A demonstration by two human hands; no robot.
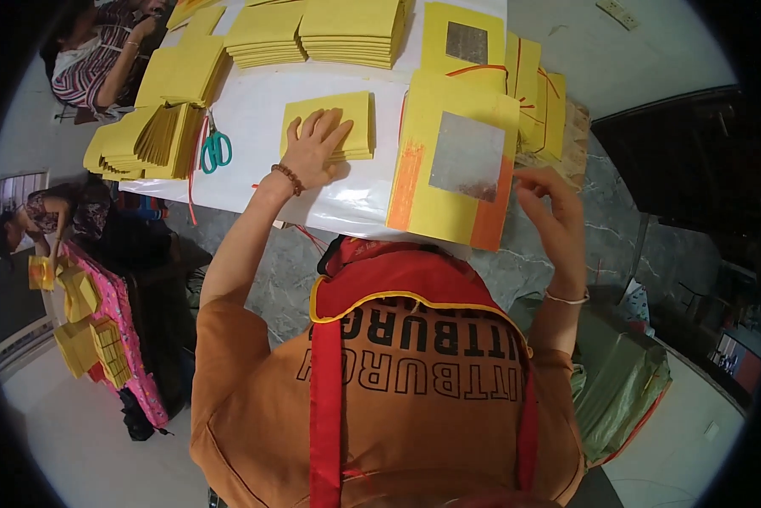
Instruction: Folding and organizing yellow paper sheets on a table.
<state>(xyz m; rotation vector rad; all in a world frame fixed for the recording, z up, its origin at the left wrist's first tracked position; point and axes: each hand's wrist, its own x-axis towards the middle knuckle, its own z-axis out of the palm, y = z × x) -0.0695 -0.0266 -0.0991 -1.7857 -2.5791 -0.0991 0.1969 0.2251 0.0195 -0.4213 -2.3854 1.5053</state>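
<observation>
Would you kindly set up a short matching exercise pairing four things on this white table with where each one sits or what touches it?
Things:
1. Teal-handled scissors
2. Small stack of yellow paper squares
3. Large yellow sheet with a silver foil square and orange edges
4. Brown bead bracelet

Places:
A. On the left wrist
B. Under the left hand
C. Beside the right hand, at the table's near edge
D. Next to the fanned yellow stacks at far left

Pairs: 1-D, 2-B, 3-C, 4-A
</observation>
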